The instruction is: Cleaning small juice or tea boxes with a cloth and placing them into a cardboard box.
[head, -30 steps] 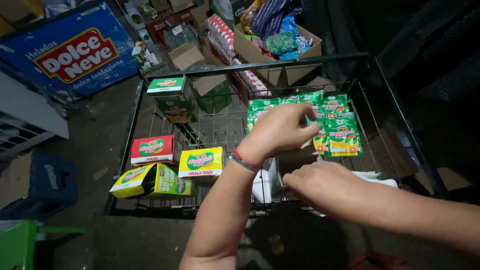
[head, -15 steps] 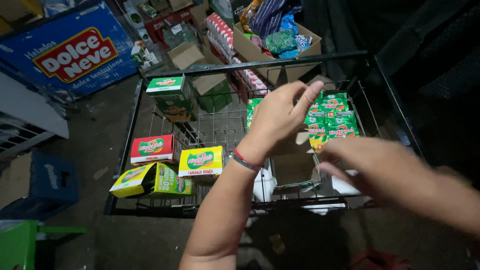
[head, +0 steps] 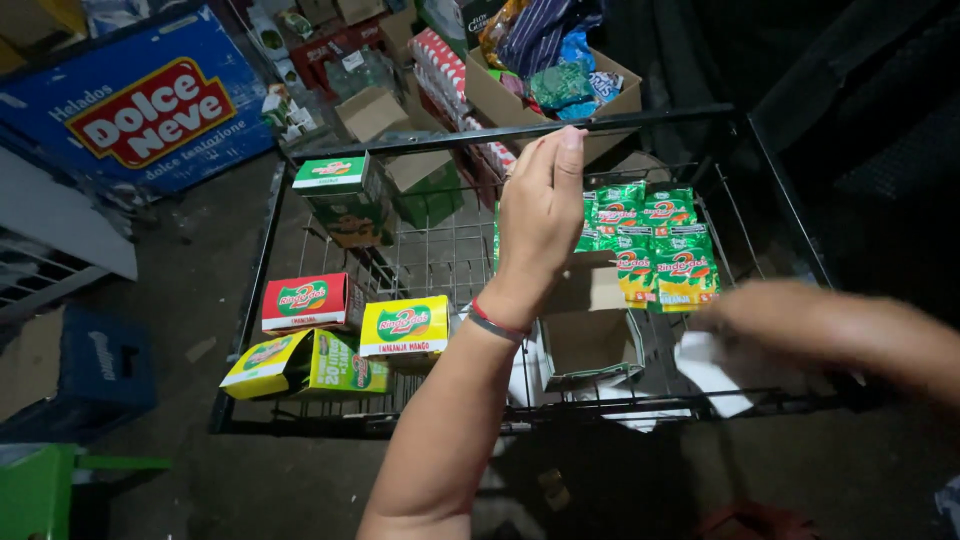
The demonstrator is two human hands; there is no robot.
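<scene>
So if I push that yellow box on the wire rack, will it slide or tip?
The yellow box stands upright on the wire rack, so it may snag on the wires and tip rather than slide. It is thin cardboard, probably light and easily dented. Neither hand touches it.

Both arms are bare, no sleeves showing. Just below the left hand point(head: 540, 210), a thin red and grey wristband point(head: 497, 322) circles the wrist; the right hand point(head: 770, 320) is blurred.

Dim surroundings, lit from the camera's side; right hand point(head: 770, 320) motion-blurred.
</scene>
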